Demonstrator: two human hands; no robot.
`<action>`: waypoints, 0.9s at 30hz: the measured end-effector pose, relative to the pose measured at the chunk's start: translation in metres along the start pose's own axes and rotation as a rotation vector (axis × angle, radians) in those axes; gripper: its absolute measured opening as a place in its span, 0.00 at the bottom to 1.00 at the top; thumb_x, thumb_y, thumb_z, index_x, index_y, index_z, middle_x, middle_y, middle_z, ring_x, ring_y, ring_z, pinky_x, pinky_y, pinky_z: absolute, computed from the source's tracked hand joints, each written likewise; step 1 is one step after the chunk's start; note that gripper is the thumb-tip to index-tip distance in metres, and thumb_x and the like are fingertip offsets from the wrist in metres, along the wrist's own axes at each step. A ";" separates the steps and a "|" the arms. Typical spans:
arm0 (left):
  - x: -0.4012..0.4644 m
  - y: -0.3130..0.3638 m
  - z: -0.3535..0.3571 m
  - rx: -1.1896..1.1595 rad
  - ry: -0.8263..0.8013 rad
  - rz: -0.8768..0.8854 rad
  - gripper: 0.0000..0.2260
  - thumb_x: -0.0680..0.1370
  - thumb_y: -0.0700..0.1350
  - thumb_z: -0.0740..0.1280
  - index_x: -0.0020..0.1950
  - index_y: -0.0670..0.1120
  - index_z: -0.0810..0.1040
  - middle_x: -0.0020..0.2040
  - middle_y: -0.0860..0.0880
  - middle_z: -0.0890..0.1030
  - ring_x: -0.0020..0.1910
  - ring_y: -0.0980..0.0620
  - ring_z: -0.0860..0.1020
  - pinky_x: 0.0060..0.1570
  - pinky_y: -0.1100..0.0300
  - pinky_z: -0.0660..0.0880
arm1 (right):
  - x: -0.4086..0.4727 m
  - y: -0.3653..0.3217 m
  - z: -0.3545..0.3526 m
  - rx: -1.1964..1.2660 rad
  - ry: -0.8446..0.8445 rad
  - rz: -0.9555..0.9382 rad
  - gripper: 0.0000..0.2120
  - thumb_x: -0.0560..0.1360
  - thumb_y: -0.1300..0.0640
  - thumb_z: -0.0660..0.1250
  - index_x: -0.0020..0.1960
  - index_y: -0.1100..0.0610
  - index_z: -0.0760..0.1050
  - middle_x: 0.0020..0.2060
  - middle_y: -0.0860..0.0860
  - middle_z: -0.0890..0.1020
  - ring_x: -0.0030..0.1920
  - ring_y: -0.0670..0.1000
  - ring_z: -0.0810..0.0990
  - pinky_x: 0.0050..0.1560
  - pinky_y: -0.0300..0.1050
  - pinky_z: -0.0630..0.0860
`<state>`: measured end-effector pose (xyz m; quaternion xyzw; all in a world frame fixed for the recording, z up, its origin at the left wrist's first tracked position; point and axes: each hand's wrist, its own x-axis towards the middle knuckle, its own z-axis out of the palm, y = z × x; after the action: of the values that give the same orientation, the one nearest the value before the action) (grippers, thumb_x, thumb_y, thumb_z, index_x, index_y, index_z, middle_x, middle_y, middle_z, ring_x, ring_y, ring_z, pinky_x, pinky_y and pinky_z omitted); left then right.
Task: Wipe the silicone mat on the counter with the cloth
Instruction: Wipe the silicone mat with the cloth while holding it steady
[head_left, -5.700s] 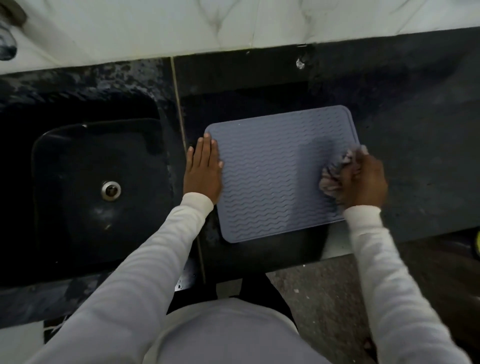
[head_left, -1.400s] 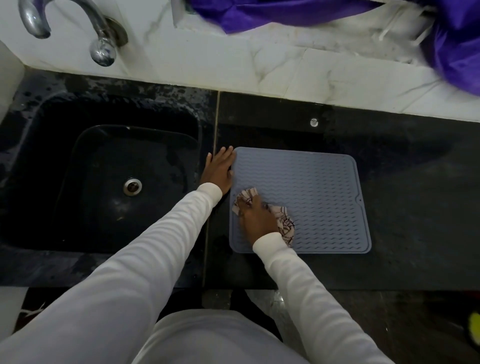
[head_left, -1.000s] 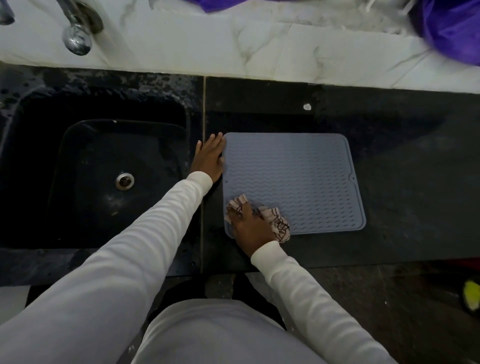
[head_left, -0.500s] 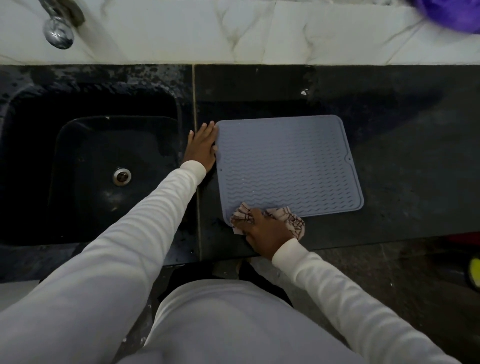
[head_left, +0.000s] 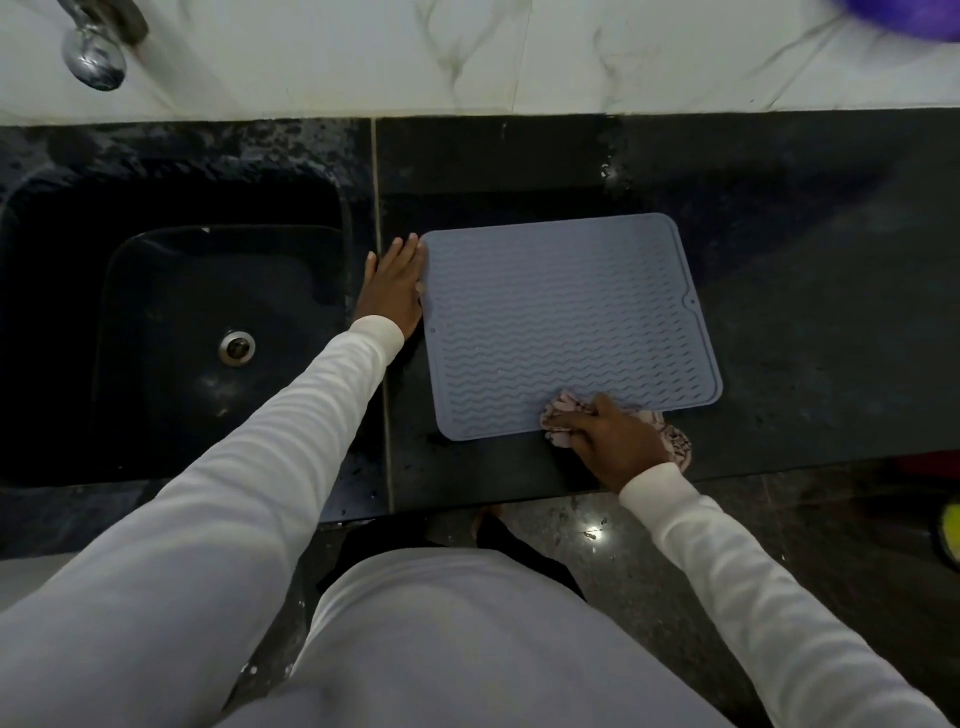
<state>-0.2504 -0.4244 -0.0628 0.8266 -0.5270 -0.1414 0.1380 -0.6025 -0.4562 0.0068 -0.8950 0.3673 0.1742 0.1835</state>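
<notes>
Nearest to me, my right hand (head_left: 610, 441) is bunched around the cloth (head_left: 670, 444), a pale patterned rag that spills out on both sides of my knuckles, and it presses down right at the mat's near edge, partly on the silicone mat (head_left: 566, 322) and partly on the bare black counter (head_left: 805, 312) in front of it. I judge the wiping to be well under way: with the cloth at the closest border, the near strip is what I am working now, and I cannot tell from the surface alone which parts are already clean. A little farther out, my left hand (head_left: 393, 286) lies flat with fingers straight on the counter, its fingertips touching the mat's far left corner as if to steady it, gripping nothing. The mat itself is a grey-blue rectangle with rounded corners, a raised rim and rows of wavy ridges, lying flat just right of the seam between counter and sink (head_left: 171, 332). Its ridges look matte and even, with no obvious puddles. Beyond it stands the marble backsplash (head_left: 519, 52), with the tap (head_left: 96, 47) at the far left.
</notes>
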 end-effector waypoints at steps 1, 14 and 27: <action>0.000 0.000 0.000 0.004 -0.003 -0.003 0.26 0.82 0.39 0.53 0.80 0.46 0.51 0.81 0.49 0.52 0.79 0.49 0.49 0.76 0.46 0.41 | 0.000 0.013 -0.001 -0.015 -0.014 0.027 0.19 0.79 0.44 0.54 0.66 0.42 0.73 0.62 0.57 0.71 0.52 0.60 0.79 0.46 0.50 0.75; 0.000 0.002 0.000 0.025 -0.012 -0.026 0.26 0.82 0.40 0.52 0.80 0.46 0.51 0.81 0.49 0.52 0.79 0.49 0.48 0.76 0.46 0.41 | -0.016 0.127 -0.025 -0.018 0.033 0.286 0.15 0.78 0.49 0.62 0.63 0.44 0.77 0.56 0.56 0.73 0.52 0.61 0.78 0.49 0.51 0.76; 0.000 0.017 0.003 0.096 0.027 -0.096 0.25 0.83 0.40 0.51 0.80 0.43 0.50 0.81 0.45 0.51 0.79 0.47 0.49 0.76 0.47 0.41 | -0.019 0.173 -0.032 0.084 0.164 0.454 0.14 0.78 0.47 0.60 0.61 0.44 0.78 0.55 0.58 0.75 0.48 0.63 0.79 0.51 0.53 0.75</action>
<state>-0.2657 -0.4315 -0.0588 0.8583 -0.4911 -0.1114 0.0984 -0.7348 -0.5744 0.0085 -0.7922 0.5797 0.1224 0.1461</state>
